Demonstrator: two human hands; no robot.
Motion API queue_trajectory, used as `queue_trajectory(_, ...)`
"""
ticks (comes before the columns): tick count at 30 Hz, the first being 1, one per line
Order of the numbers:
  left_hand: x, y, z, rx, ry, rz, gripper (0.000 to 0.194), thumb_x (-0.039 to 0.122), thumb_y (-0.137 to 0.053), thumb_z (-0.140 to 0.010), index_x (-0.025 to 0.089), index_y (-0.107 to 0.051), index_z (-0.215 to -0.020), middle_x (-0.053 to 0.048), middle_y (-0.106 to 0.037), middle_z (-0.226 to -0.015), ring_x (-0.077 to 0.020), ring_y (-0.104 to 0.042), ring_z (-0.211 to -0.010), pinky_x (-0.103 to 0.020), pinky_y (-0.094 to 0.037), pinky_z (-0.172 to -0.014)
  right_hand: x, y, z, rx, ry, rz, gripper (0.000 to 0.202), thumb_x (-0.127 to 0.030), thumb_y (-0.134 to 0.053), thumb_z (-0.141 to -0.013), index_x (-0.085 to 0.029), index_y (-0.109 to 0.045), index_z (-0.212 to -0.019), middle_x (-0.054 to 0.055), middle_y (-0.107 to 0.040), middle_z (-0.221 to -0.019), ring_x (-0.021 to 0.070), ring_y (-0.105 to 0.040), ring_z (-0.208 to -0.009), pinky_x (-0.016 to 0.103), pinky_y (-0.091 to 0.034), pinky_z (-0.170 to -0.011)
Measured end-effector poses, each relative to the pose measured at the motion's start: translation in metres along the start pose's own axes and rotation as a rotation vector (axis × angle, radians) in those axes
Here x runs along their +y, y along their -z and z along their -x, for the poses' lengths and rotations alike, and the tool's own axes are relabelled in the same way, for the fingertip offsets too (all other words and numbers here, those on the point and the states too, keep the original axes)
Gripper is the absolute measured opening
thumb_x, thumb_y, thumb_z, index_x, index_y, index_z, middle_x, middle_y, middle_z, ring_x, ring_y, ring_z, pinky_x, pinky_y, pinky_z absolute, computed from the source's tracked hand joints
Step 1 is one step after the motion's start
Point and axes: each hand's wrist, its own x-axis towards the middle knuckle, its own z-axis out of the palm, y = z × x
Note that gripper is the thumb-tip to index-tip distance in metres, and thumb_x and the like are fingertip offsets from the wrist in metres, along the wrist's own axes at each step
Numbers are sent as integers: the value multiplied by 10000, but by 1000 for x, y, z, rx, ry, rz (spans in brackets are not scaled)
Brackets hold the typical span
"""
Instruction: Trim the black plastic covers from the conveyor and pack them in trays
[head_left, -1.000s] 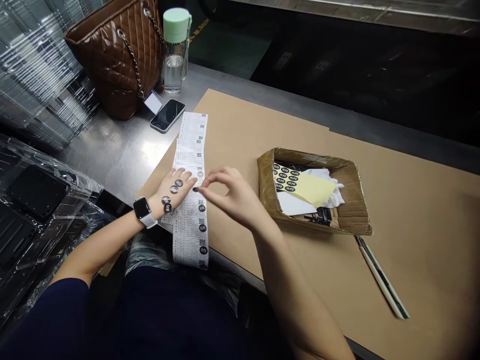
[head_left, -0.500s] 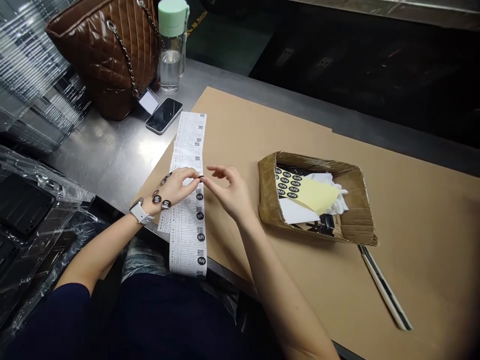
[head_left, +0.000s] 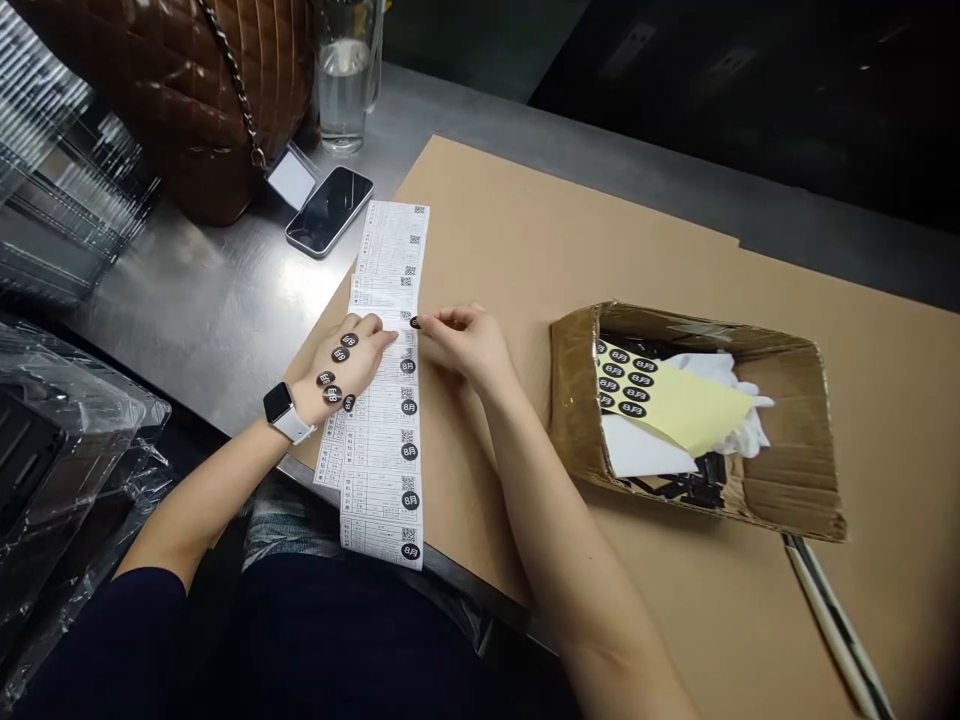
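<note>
A long strip of printed white labels (head_left: 379, 445) lies over the table's near edge, with round black stickers along its right side. My right hand (head_left: 474, 345) pinches a small black sticker (head_left: 415, 323) by its edge, at the strip's right margin. On the strip's left side rests my left hand (head_left: 351, 360), fingers curled and pressed to the paper; whether anything is under them is hidden. Several black stickers are stuck to the back of this hand and its wrist, above a watch (head_left: 279, 403).
An open cardboard box (head_left: 574, 400) at the right holds a yellow sticker sheet (head_left: 697, 405) and white cloth. Beyond the strip are a phone (head_left: 330, 212), a brown bag (head_left: 202, 90) and a bottle (head_left: 343, 95). A long narrow tool (head_left: 836, 625) lies near the box.
My hands have moved apart: the right now holds the sticker at the strip's edge, and the left has turned palm down on the paper. The view has shifted, too.
</note>
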Motion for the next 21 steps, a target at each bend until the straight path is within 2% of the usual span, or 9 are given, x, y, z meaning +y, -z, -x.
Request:
queue_trajectory(8,1,0,-3,-3,-1,-31,302,178,-383,-924,227,-616,-1111,-49,-602,-1062,-217,-506,-942,-324,-444,-758,3,-6,-9,-91,-38,151,164,-340,-641,-682,-180,-646,-648,26,-582,-835,182,-544,-789,359,-425,-784)
queue_trajectory(21,0,-3,-1,26,-12,-48,300,181,-379,-927,221,-615,-1108,-48,-592,-1067,-208,-495,-933,-318,-440,-778,2,-11,-8,-52,-34,206,168,-354,-617,-680,-193,-645,-643,34,-581,-844,206,-528,-848,384,-411,-828)
